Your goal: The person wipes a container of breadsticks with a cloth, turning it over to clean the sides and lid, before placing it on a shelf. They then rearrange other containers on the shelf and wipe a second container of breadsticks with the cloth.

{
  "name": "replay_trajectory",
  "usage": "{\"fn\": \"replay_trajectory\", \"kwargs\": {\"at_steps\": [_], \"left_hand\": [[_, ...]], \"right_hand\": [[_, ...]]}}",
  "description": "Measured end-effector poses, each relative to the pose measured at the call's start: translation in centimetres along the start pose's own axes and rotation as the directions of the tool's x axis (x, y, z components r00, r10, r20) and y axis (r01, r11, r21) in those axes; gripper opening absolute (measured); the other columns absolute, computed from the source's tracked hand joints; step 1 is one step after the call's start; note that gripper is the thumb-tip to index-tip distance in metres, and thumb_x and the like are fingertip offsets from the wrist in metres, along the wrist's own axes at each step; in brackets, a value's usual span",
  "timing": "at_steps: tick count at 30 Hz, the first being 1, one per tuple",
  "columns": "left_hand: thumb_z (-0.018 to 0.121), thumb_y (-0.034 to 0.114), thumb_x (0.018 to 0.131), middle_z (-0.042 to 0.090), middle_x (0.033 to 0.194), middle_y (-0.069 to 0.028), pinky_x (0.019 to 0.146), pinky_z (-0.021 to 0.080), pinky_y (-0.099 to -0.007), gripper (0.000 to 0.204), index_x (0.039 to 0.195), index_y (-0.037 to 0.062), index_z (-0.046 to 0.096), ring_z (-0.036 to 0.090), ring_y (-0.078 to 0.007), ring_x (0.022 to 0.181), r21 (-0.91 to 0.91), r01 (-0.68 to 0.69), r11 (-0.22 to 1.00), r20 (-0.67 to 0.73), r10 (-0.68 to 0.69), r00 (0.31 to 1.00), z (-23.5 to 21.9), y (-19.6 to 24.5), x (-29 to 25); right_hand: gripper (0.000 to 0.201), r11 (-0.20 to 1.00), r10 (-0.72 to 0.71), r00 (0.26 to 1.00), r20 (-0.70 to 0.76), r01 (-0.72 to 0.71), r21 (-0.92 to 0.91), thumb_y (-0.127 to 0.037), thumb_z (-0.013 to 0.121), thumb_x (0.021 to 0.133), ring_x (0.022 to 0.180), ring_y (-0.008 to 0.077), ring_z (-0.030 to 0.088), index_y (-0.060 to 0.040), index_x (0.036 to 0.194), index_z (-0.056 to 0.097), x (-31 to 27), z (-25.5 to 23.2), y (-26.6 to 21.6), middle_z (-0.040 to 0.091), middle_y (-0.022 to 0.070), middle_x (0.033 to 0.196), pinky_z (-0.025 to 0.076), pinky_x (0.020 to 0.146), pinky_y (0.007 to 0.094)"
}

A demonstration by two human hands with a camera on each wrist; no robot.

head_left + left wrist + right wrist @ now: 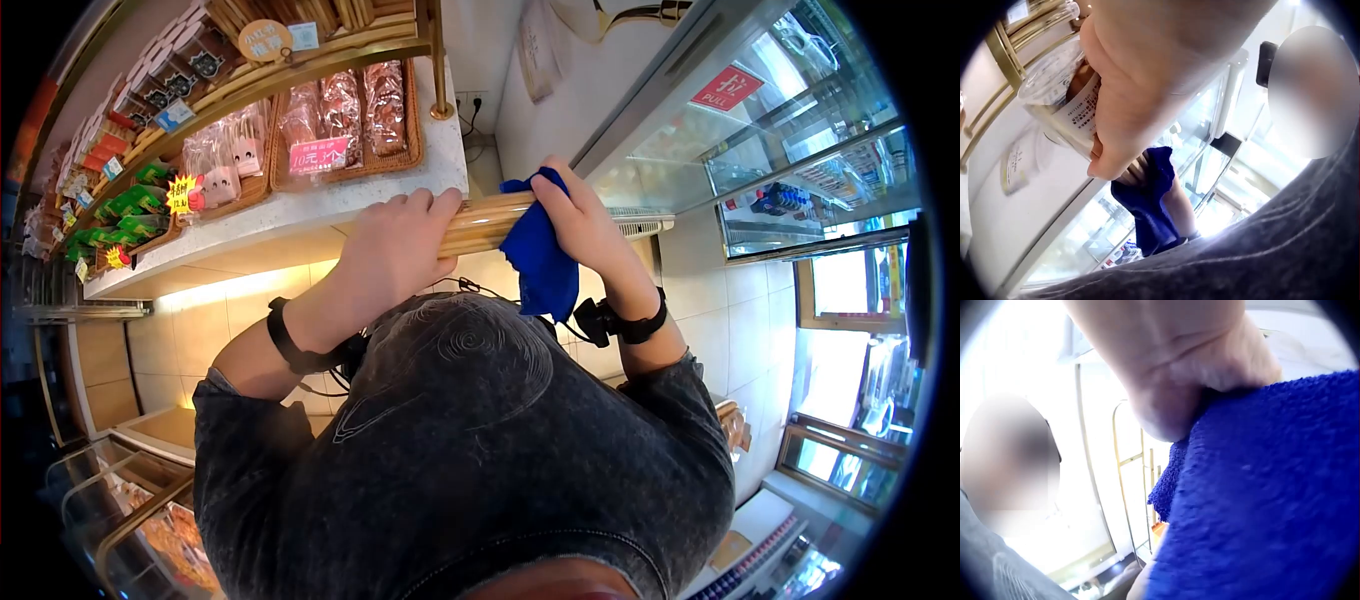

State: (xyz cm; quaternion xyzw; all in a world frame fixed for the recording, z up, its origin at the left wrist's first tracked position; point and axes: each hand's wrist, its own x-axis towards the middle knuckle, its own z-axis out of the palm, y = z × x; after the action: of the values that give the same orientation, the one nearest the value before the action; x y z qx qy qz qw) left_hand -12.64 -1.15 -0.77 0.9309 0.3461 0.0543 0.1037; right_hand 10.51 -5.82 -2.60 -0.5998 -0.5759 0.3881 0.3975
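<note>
A clear plastic canister (487, 224), with long tan sticks showing through it, lies sideways between my two hands. My left hand (392, 248) grips one end, fingers over the top and thumb below. Dark print shows on the canister's side (1082, 112) in the left wrist view. At the other end, my right hand (588, 228) holds a blue cloth (540, 268) against the canister, the thumb lying on top. The cloth hangs down in loose folds. Seen from the right wrist, the blue terry fabric (1266, 481) fills much of the view and hides the canister.
A white counter (330, 207) at left carries a wicker basket (400, 165) of wrapped pastries, with packaged snacks beside it. Above stands a gold-railed shelf (330, 50). A glass-door fridge (700, 170) is at right. Below my hands is tiled floor (215, 315).
</note>
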Motion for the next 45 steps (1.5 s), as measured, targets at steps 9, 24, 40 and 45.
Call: {"fn": "replay_trajectory", "kwargs": {"at_steps": [9,24,40,45], "left_hand": [[0.077,0.02,0.054,0.056,0.096,-0.0079,0.077,0.044,-0.0384,0.063,0.111,0.0088,0.054,0.057,-0.0263,0.088,0.101,-0.195,0.976,-0.276,0.216,0.937,-0.1,-0.5,0.5],[0.076,0.021,0.06,0.062,0.094,-0.0145,0.075,0.05,-0.0392,0.055,0.108,0.0043,0.056,0.061,-0.0328,0.084,-0.41,-0.034,0.911,-0.331,-0.114,0.937,3.7,-2.9,0.7],[0.075,0.028,0.061,0.063,0.096,-0.0131,0.075,0.05,-0.0376,0.059,0.113,0.0094,0.055,0.062,-0.0325,0.087,-0.381,-0.111,0.918,-0.034,0.106,0.994,1.8,-2.9,0.0],[0.074,0.027,0.06,0.063,0.095,-0.0113,0.073,0.05,-0.0373,0.056,0.11,0.0099,0.056,0.062,-0.0305,0.086,-0.282,-0.131,0.95,-0.073,0.115,0.991,1.9,-2.6,-0.6]], "right_hand": [[0.021,0.735,0.313,0.945,-0.091,-0.181,0.653,-0.022,0.055,0.084,0.069,0.0175,0.059,-0.0036,0.095,0.054,-2.4,0.6,-2.1,0.056,0.0059,0.079,0.051,0.062,0.0292],[0.07,-0.249,0.024,0.995,-0.1,0.103,0.963,-0.055,0.034,0.093,0.131,0.0369,0.035,-0.0047,0.142,0.031,1.4,-1.6,4.6,0.035,0.0203,0.144,0.024,0.111,0.0496],[0.033,0.683,-0.719,0.669,0.189,0.731,0.01,-0.035,0.064,0.078,0.08,0.0334,0.048,-0.0054,0.086,0.053,1.4,0.0,-3.1,0.047,0.0143,0.085,0.041,0.068,0.0409],[0.032,0.78,-0.602,0.798,0.036,0.578,0.241,-0.019,0.044,0.095,0.062,0.0265,0.045,0.0033,0.073,0.048,1.9,1.7,-2.1,0.044,0.0091,0.063,0.039,0.061,0.035]]}}
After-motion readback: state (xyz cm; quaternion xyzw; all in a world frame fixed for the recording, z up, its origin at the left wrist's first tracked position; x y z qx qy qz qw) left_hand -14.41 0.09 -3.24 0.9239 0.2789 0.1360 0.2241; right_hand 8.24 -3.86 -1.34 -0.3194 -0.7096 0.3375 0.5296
